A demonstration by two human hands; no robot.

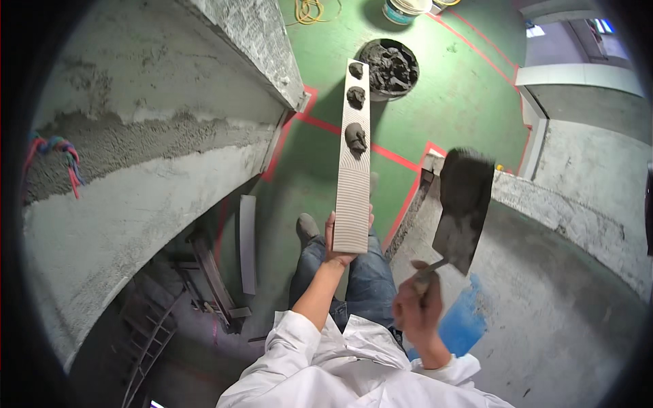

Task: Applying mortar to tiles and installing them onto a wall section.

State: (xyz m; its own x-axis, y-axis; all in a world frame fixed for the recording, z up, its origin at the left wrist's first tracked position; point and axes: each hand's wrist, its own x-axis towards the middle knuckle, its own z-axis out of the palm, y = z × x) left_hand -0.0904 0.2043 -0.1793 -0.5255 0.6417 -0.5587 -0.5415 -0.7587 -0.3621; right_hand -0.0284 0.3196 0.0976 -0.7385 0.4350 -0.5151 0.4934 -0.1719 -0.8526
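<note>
My left hand is closed around the near end of a long, narrow ribbed tile strip, which points away from me. Three dark mortar dabs sit along its far half. In my right hand, slightly smeared by motion, is the handle of a flat rectangular trowel. Dark mortar coats the trowel's far part, and its blade is apart from the strip, to the right. Beyond the strip's far end stands a black bucket holding dark mortar; the strip partly covers its left edge.
Concrete walls rise at the left and the right. Red tape lines cross the green floor. Another strip stands at lower left, near a ladder. A white bucket and a yellow cord are farther off.
</note>
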